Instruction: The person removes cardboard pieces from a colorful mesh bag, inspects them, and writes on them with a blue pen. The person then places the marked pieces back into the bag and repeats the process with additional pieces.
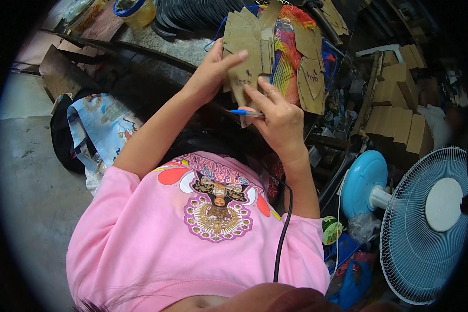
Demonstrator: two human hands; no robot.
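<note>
My left hand (211,74) grips the left edge of a stack of brown cardboard pieces (242,39), with the thumb lying across the top piece. These pieces are cut to pointed, shaped outlines and carry dark handwritten marks. Against the lower right of the stack rest the fingertips of my right hand (282,115). That hand is closed round a blue-capped pen (243,112), whose tip points left. More cut cardboard pieces (311,80) lie to the right, on a multicoloured mesh cloth (287,57).
A row of black curved pieces (190,20) lies on the worktable (164,51) beyond my hands, near a yellow tub (141,16) with a blue rim. Cardboard boxes (398,127) and a fan (421,234) stand at the right. A printed cloth (106,125) hangs at the left.
</note>
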